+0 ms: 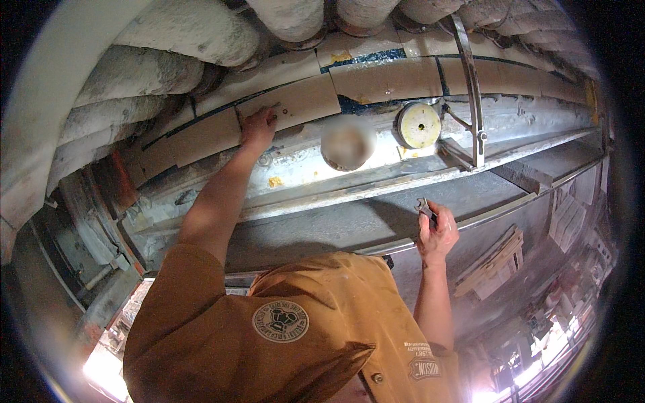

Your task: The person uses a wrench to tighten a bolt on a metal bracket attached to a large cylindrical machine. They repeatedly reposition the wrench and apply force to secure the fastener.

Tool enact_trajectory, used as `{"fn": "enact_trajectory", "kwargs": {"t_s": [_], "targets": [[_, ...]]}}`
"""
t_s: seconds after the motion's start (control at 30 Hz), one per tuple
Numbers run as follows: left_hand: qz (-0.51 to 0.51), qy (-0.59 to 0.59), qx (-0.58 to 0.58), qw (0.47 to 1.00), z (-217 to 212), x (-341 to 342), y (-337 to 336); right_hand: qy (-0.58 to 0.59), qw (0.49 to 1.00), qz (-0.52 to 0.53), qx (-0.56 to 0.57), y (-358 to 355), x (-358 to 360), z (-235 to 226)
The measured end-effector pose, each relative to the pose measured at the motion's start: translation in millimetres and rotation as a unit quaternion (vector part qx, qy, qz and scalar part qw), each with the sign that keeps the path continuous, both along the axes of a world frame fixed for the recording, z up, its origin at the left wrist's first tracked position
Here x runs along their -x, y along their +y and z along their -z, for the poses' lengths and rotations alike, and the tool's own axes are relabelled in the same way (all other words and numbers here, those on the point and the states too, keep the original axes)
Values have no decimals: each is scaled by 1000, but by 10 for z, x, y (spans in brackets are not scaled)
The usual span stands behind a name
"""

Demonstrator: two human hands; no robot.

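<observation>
My left hand [259,129] reaches up to a tan panel [306,101] along the machine, its fingers bent and close together at the surface. Whatever lies between the fingertips is too small to make out. Just right of them, a small round ring or hole [285,111] shows on the panel. Lower down on the right, my right hand [438,232] is closed around an open-end wrench [424,209], its jaw pointing up and apart from the machine. Most of the wrench's handle is hidden in the palm.
Thick pale wrapped pipes [188,33] hang overhead. A yellowish round disc [419,125] and a blurred round thing [348,143] sit below the panels. A metal bracket [472,94] drops down at right to a long ledge [376,185]. Flat wooden pieces [494,262] lie lower right.
</observation>
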State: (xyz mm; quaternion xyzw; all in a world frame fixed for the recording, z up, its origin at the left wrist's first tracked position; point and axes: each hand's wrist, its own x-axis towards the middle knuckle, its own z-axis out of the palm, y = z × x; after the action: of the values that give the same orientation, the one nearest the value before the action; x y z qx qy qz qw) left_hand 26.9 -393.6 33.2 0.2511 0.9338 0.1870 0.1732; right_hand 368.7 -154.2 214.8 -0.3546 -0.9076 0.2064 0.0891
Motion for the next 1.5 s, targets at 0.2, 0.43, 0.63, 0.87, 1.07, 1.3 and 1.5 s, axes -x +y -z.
{"fn": "enact_trajectory", "kwargs": {"t_s": [0.2, 0.43, 0.63, 0.87, 1.07, 1.3, 1.5], "targets": [[2, -22, 65, 998, 3, 5, 75, 2, 1000, 1, -1, 14, -17, 30], [10, 45, 23, 999, 17, -20, 101, -1, 1000, 5, 2, 12, 22, -9], [2, -35, 9, 999, -104, -17, 316, -16, 1000, 5, -1, 14, 9, -17], [48, -38, 41, 997, -120, 24, 375, -3, 1000, 4, 1, 4, 2, -8], [31, -53, 46, 997, 8, 40, 359, -1, 1000, 2, -6, 0, 27, -28], [43, -41, 29, 998, -14, 25, 388, 14, 1000, 6, -12, 1, 9, -1], [77, -9, 74, 994, -83, -68, 441, -2, 1000, 16, 6, 5, -20, -12]]}}
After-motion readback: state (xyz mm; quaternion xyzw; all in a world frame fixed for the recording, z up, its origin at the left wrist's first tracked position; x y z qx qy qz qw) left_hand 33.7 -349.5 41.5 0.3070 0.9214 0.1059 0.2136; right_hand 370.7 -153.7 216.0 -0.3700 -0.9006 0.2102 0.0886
